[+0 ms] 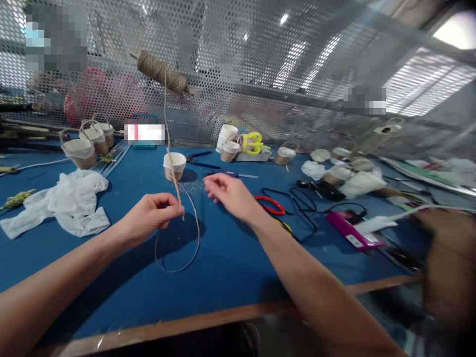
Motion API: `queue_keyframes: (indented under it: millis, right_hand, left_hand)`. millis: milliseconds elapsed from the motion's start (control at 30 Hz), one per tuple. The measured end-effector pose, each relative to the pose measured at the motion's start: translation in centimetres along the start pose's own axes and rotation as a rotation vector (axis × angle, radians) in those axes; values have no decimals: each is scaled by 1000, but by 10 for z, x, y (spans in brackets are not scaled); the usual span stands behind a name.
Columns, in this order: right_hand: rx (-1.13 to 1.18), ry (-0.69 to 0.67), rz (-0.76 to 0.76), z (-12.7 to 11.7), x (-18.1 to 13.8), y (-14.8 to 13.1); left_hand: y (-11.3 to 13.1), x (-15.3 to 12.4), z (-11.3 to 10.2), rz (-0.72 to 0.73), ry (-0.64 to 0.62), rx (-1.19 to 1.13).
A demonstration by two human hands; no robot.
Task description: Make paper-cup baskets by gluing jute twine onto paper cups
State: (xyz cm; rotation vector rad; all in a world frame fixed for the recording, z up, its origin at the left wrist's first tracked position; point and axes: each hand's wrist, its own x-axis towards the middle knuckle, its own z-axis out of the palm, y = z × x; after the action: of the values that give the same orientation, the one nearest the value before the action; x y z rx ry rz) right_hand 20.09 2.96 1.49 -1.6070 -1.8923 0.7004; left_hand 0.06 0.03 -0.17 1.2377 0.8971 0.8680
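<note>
The blue felt-covered counter (pixel 230 267) spread beneath both hands, closed at its far side by a perforated metal screen (pixel 238 54). A crumpled white cloth (pixel 70 201) lay to the left of the left hand (pixel 152 215). Above and beyond that hand, a fat spool of brown jute twine (pixel 160 73) hung on the screen.

The left hand was closed in a pinch, thumb against fingertips, on the thin brown twine strand (pixel 198 233). The strand ran up to the spool uncut and dropped below the hand into 1 loose loop on the counter. The right hand (pixel 230 194) hovered just to its right, half open with fingers loosely spread, nothing visibly in it.

Just beyond the left hand stood 1 small white-and-brown paper cup (pixel 174 165) with no handle. Farther left, 3 similar cups with arched handles (pixel 80 151) looked finished. Blue-handled scissors (pixel 226 173) lay just beyond the right hand, untouched. By the look of it, a length had been drawn out, while cutting it and fitting it to the plain cup remained.
</note>
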Motion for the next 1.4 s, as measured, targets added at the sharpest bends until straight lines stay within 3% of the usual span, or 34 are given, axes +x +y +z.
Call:
queue_keyframes:
  millis: [100, 267, 433, 633, 700, 867, 1067, 1267, 1400]
  right_hand:
    - [-200, 153, 160, -27, 28, 38]
    - [-337, 96, 340, -36, 59, 83]
    - [-309, 165, 362, -31, 61, 80]
    - [-99, 351, 219, -42, 25, 49]
    - [15, 265, 185, -45, 9, 36]
    - [537, -126, 32, -38, -28, 9]
    - [628, -358, 16, -24, -48, 7]
    - [617, -406, 9, -22, -51, 7]
    - [563, -331, -40, -18, -53, 6]
  left_hand:
    - [1, 2, -2, 48, 93, -76]
    - [-1, 5, -4, 104, 152, -65]
    - [-2, 8, -10, 134, 185, -61]
    - [-1, 12, -16, 160, 206, -130]
    - [0, 12, -17, 153, 197, -152]
    - [2, 11, -17, 139, 170, -191]
    - [2, 13, -17, 113, 131, -235]
    - [3, 11, -16, 73, 69, -215]
    - [3, 9, -15, 47, 57, -219]
